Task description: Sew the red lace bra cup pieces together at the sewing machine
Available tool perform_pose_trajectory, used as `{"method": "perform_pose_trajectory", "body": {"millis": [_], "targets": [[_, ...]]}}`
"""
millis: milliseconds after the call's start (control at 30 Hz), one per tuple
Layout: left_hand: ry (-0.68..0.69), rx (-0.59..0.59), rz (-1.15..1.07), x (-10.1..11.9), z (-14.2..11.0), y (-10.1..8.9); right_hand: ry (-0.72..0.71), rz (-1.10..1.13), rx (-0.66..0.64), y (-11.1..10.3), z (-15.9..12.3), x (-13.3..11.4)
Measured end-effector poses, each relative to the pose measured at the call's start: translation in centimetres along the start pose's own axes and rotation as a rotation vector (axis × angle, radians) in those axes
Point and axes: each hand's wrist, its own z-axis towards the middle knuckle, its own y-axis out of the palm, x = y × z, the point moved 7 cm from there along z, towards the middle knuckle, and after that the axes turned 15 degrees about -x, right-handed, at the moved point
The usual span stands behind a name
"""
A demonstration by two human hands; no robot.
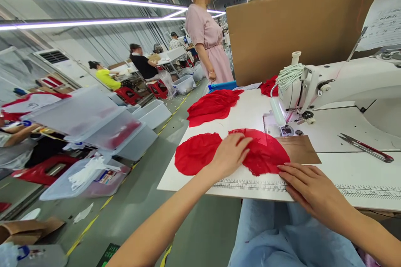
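A red fabric piece (269,154) with a rounded edge lies on the white sewing table, just in front of the machine's needle area. My left hand (232,152) rests over its left part, fingers slightly bent and apart, touching the cloth. At its lower right edge, my right hand (303,181) lies with fingers stretched out, fingertips on the fabric. A second red piece (196,154) sits to the left, partly beside my left wrist. Farther back is a stack of red fabric (213,106). The white sewing machine (332,79) stands to the right, a bundle of pale green cord on its head.
Thread snips (366,148) lie right of the needle. A brown sheet (297,150) is beneath the machine's front. A ruler strip (250,185) runs along the table edge. Cardboard (291,33) stands behind. Plastic bins (103,127) fill the left floor; a person in pink (208,46) stands beyond.
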Motion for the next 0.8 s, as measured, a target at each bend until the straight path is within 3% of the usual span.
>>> {"method": "perform_pose_trajectory", "body": {"millis": [67, 167, 233, 367, 500, 600, 733, 800], "targets": [[0.02, -0.077, -0.002, 0.4, -0.1, 1.0, -0.022, -0.033, -0.015, 0.2, 0.1, -0.4], [-0.034, 0.029, 0.007, 1.0, 0.0, 1.0, -0.036, -0.046, -0.02, 0.3, -0.1, -0.6], [-0.023, 0.031, 0.03, 2.0, 0.7, 1.5, -0.043, -0.042, -0.028, 0.4, -0.2, -0.7], [0.087, -0.171, -0.01, 3.5, 3.6, 4.5, -0.045, -0.065, -0.046, 0.5, -0.5, -1.0], [0.168, -0.266, -0.04, 2.6, 6.3, 6.3, -0.035, -0.092, -0.035, 0.2, -0.9, -0.9], [0.243, -0.339, 0.016, 2.3, 7.1, 6.3, -0.01, -0.022, 0.007, -0.8, -1.2, 0.2], [0.22, -0.287, 0.118, 3.1, 7.1, 4.9, 0.05, 0.021, 0.043, -2.1, -0.5, 2.7], [0.213, -0.308, 0.2, 4.0, 7.1, 5.1, 0.071, -0.002, 0.01, -2.0, 0.4, 4.1]]}}
